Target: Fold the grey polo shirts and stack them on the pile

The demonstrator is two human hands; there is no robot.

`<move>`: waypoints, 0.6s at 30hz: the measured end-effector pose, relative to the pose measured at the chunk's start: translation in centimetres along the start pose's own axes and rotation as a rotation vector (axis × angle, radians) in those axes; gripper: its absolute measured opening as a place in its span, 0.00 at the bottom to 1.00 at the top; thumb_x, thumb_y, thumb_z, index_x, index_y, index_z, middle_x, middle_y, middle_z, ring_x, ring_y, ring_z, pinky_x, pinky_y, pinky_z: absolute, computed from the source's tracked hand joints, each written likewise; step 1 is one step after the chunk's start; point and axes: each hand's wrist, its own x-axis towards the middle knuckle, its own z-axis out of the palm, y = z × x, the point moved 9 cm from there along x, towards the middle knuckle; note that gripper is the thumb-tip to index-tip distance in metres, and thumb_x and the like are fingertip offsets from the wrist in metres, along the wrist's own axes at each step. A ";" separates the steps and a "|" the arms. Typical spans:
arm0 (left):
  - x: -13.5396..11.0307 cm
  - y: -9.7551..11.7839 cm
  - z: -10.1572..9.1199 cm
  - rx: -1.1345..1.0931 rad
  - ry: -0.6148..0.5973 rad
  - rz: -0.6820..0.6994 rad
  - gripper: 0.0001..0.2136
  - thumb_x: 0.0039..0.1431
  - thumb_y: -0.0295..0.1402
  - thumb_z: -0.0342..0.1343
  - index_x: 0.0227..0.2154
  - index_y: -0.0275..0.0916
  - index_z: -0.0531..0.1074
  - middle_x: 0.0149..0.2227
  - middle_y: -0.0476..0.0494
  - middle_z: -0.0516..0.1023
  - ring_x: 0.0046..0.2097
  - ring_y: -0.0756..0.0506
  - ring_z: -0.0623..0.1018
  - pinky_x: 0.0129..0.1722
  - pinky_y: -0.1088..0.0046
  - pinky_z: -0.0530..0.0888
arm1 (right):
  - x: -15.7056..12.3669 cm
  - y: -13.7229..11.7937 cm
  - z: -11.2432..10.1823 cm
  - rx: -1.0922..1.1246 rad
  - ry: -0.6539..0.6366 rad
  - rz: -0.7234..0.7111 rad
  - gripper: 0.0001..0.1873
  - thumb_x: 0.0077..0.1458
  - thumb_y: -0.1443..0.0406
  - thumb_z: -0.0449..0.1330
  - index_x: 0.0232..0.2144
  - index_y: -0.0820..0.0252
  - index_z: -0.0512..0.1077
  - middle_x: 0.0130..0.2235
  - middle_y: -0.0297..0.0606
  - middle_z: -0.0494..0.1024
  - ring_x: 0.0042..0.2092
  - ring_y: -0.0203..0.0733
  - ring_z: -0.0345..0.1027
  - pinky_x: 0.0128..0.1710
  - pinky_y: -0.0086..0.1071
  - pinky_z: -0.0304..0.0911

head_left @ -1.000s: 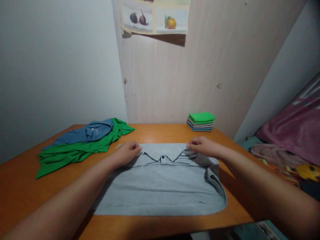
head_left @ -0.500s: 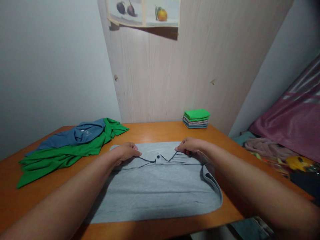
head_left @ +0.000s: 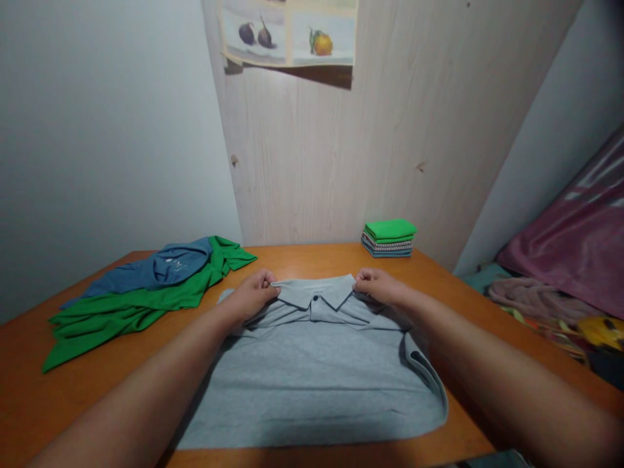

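A light grey polo shirt (head_left: 312, 383) lies front up on the wooden table, its body spread toward me. Its collar (head_left: 312, 289) has dark edging and a dark button at the middle. My left hand (head_left: 256, 292) pinches the collar's left end, and my right hand (head_left: 377, 286) pinches its right end. Between them the collar is stretched and lifted a little. On the shirt's right side a sleeve (head_left: 426, 374) curls up in a loose fold, with a dark opening showing.
At the left of the table (head_left: 29, 364) lie a rumpled blue shirt (head_left: 170, 263) and a green shirt (head_left: 131, 312). A stack of folded clothes (head_left: 390, 238), green on top, stands at the back right. Fabrics (head_left: 536, 302) are heaped beyond the right edge.
Both hands have shifted from the front of the collar to its upper edge and raised it, so the collar now stands up more. The view has tilted slightly.
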 end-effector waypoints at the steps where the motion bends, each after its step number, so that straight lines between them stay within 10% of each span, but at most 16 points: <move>1: 0.4 -0.6 0.1 0.063 0.033 0.008 0.11 0.51 0.39 0.58 0.31 0.42 0.62 0.23 0.58 0.62 0.23 0.52 0.61 0.24 0.77 0.58 | 0.1 0.5 0.2 -0.023 0.017 0.013 0.04 0.46 0.64 0.58 0.26 0.57 0.65 0.22 0.26 0.62 0.24 0.32 0.53 0.22 0.27 0.47; 9: 1.4 -2.1 -0.5 0.528 0.048 0.040 0.14 0.58 0.48 0.53 0.29 0.42 0.66 0.26 0.50 0.71 0.30 0.46 0.70 0.28 0.73 0.60 | 0.0 2.4 1.1 -0.129 0.018 -0.014 0.09 0.52 0.59 0.60 0.27 0.58 0.67 0.24 0.29 0.67 0.27 0.33 0.57 0.25 0.26 0.49; 18: -1.2 -3.7 -4.1 0.544 -0.206 -0.118 0.26 0.53 0.61 0.53 0.20 0.41 0.65 0.20 0.51 0.64 0.24 0.48 0.65 0.24 0.73 0.56 | -1.7 6.7 -4.8 -0.034 0.095 0.047 0.13 0.51 0.55 0.59 0.26 0.59 0.70 0.26 0.35 0.72 0.29 0.37 0.64 0.29 0.29 0.58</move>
